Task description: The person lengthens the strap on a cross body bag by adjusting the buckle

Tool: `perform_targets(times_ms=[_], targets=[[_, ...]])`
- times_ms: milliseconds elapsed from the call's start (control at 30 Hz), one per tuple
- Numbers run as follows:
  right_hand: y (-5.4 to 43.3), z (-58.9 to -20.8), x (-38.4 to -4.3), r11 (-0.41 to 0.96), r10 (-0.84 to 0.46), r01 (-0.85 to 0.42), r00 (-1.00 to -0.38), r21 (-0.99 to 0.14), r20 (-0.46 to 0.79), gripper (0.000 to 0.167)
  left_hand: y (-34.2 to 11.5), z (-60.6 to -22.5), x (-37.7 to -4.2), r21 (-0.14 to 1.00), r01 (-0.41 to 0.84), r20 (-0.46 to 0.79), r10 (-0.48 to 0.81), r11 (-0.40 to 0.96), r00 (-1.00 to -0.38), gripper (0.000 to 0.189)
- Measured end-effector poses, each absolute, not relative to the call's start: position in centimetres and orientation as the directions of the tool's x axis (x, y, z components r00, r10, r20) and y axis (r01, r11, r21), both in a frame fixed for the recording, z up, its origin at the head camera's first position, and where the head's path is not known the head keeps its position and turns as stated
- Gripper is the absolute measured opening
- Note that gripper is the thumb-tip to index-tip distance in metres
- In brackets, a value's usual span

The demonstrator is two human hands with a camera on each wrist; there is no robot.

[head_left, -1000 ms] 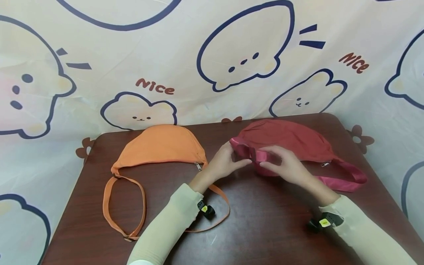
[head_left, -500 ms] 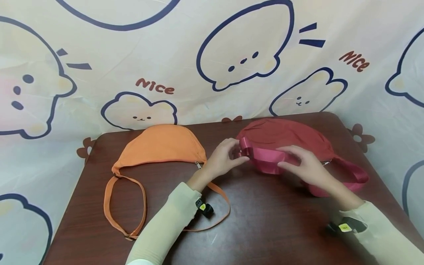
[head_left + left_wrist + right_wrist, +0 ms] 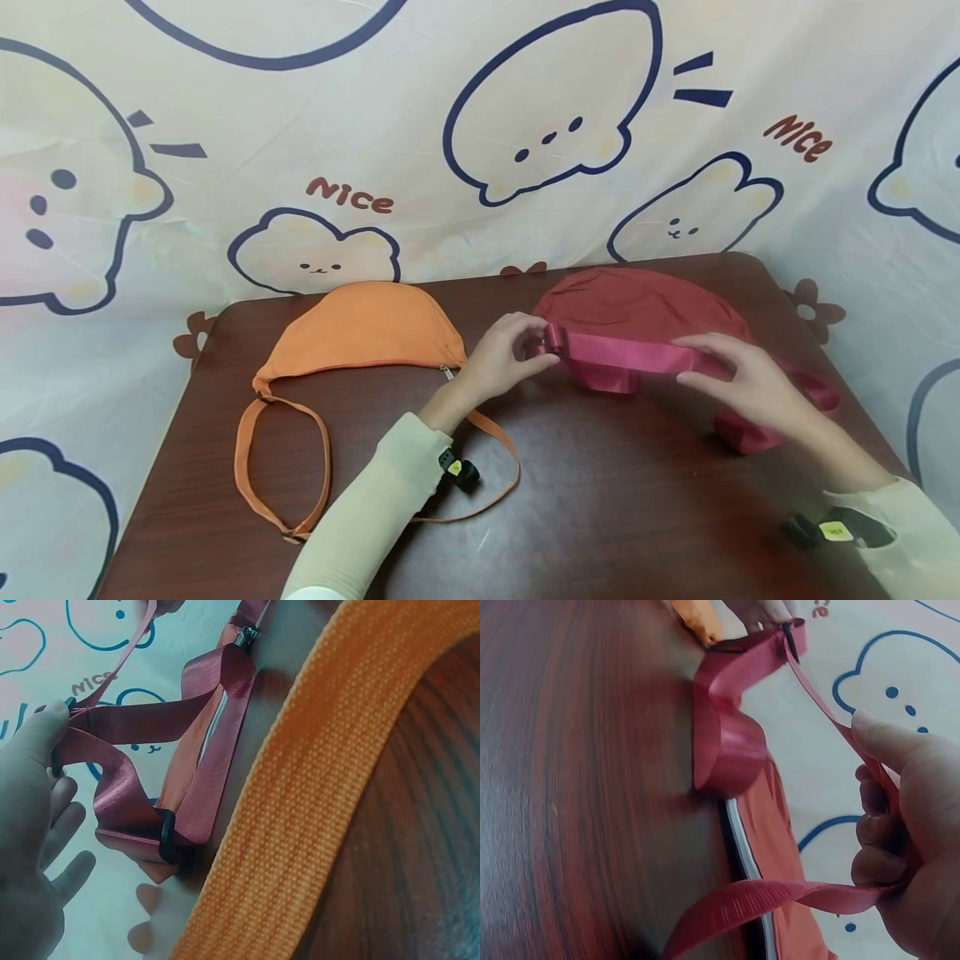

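Note:
A red waist bag lies at the back right of the table in the head view. My left hand pinches the dark strap slider on its pinkish-red strap. Farther right, my right hand grips the same strap, which runs nearly straight between the two hands above the table. In the right wrist view, the fingers curl round the webbing and a length hangs from the fist. The left wrist view shows another black buckle lower on the strap. Beneath the hands, part of the strap hangs in a loop.
An orange waist bag lies at the back left, its strap looped towards the front. The left forearm passes over part of that strap. A patterned cloth hangs behind the dark wooden table.
My right hand has moved right and slightly towards me, drawing out the strap from the slider. The left hand has stayed almost in place. The bag has hardly moved.

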State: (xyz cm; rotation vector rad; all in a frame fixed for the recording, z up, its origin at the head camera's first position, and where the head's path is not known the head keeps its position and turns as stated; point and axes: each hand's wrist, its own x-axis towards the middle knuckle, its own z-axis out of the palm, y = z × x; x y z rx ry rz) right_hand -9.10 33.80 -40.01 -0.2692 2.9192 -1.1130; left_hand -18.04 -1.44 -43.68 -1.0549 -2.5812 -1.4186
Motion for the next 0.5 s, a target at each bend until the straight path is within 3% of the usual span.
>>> perform_targets(times_ms=[500], targets=[[35.3,-40.1,-8.3,0.745,-0.187,-0.180,-0.981,-0.643,0.058,0.051,-1.7,-43.7,-18.1,0.756,0.562,0.320,0.559,0.336,-0.765,0.042]])
